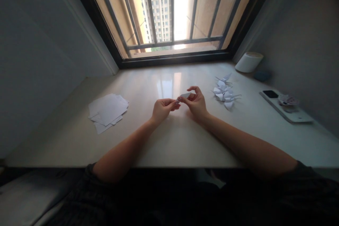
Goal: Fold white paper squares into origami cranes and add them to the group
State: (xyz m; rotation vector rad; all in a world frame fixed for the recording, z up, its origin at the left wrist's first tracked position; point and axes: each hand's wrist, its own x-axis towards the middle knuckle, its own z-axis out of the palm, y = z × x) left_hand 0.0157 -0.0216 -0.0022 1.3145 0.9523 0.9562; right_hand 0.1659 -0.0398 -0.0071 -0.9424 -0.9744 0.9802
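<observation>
Above the middle of the white tabletop, a small folded piece of white paper (186,95) is pinched between my two hands. My left hand (163,108) closes thumb and fingers on its left tip. On the other side my right hand (197,105) grips it between thumb and fingers, the index finger arched up. The fingers hide part of the folds. Several folded paper cranes (224,91) lie in a heap to the right of my right hand. To the left of my left hand rests a loose stack of white paper sheets (108,110).
A phone (287,107) lies at the right with a small crumpled-looking item (288,100) on it. Near the window's right corner is a white cylindrical object (249,62), with a dark bluish item (262,75) beside it. The barred window (174,61) bounds the white tabletop (164,148) at the back.
</observation>
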